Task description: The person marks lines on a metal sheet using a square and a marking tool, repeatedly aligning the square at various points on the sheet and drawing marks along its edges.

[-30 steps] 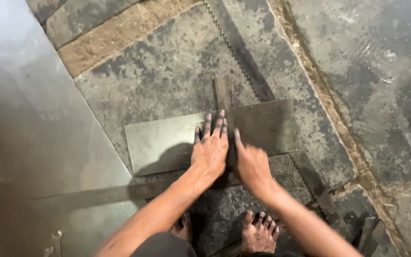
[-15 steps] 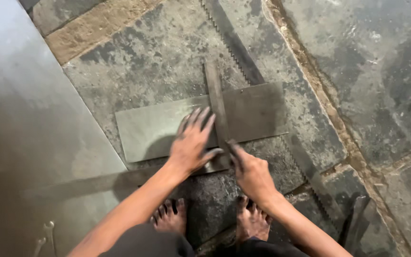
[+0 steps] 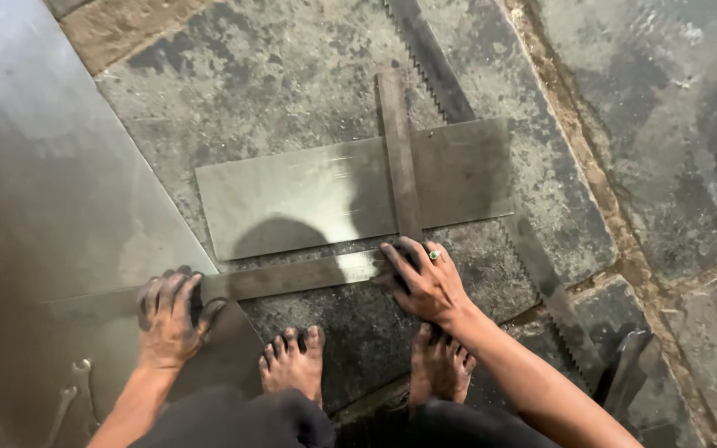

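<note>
Item 1: metal T-square (image 3: 358, 270), dark steel, lying flat on the floor. Its long arm runs from lower left to the middle of the view; its shorter arm (image 3: 398, 153) rises from the junction and crosses the rectangular sheet.

Item 2: rectangular metal sheet (image 3: 309, 195), grey, flat on the stone floor (image 3: 275, 75), just above the T-square's long arm. The upright arm lies across its right half. A shadow falls on its lower edge.

Item 3: left hand (image 3: 168, 319), soiled, palm down on the left end of the T-square's long arm, where that arm meets the large sheet. Fingers (image 3: 159, 294) spread and pressed flat, not curled around anything.

Item 4: right hand (image 3: 426, 284), palm down at the junction of the two arms. Fingers (image 3: 398, 253) extended and resting on the metal, no closed grasp. A ring with a green stone (image 3: 434, 255) sits on one finger.

Item 5: large metal sheet (image 3: 43, 191), pale grey, filling the left side of the view, its angled edge near the rectangular sheet.

Item 6: toothed saw blade (image 3: 433, 62), long and dark, running diagonally from top centre toward lower right, passing under the rectangular sheet's right end.

Item 7: two bare feet (image 3: 292, 365), toes pointing up the view, on the floor between the arms, just below the T-square.

Item 8: spanners (image 3: 76, 390), lower left corner, lying on the large sheet, partly in shadow
</note>
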